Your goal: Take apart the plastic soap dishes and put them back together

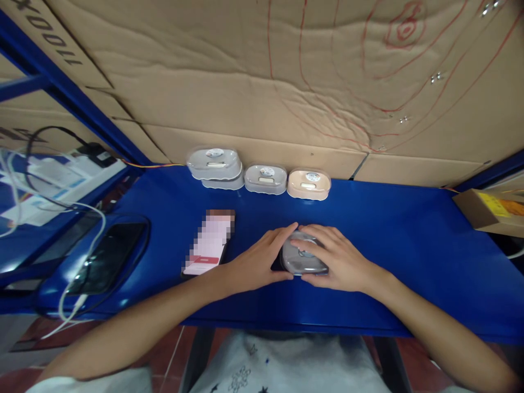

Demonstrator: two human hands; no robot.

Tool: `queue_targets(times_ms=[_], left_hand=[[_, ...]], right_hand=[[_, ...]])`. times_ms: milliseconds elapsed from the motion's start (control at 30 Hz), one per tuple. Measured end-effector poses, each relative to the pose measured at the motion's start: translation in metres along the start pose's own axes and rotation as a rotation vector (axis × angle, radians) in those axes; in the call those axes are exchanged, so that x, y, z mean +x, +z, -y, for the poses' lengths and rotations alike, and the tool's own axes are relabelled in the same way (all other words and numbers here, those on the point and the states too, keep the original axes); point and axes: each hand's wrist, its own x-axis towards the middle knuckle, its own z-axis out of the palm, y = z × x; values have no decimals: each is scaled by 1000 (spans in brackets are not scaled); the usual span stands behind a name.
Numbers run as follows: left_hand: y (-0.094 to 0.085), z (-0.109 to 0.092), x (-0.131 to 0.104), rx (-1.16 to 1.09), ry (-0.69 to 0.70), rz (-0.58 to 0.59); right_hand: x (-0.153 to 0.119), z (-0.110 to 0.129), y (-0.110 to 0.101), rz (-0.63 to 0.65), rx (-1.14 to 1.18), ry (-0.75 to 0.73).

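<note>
A grey oval case with a clear cover (305,261) is between my two hands, low over the blue table near its front edge. My left hand (262,259) grips its left end, with the thumb at the near side and the fingers at the far side. Around the right end, my right hand (341,259) has its fingers over the top and the thumb at the near edge. Parts of the case are hidden under the fingers. A phone with a lit, blurred screen (208,243) lies left of my left hand.
At the back of the blue table (388,234) stand two stacked grey cases (215,164), a grey case (266,180) and a peach case (309,184). A dark phone (110,256) with cables lies left. An open cardboard box (487,213) is right. Cardboard (229,98) walls the back.
</note>
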Motion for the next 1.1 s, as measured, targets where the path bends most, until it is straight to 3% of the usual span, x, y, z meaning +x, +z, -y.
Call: queue_targets(times_ms=[133,267,367,467,633,1100], left_hand=[[-6,-6,0,91,20,-17],[-10,-12,0,159,23,16],[-10,-12,-1,212,15,41],[-9,-10,-1,270,18,56],[-5,-7,-2,378,42,71],[-6,-2,-3,467,91,50]], right_hand=[[-9,-31,-21,36,40,192],[-28,-83,-40,25,112,345],[-38,-120,-41,-115,81,435],[-43,-143,-36,-215,22,501],[-43,-151,-33,-389,-272,526],[-39,-153,-20,-309,-180,423]])
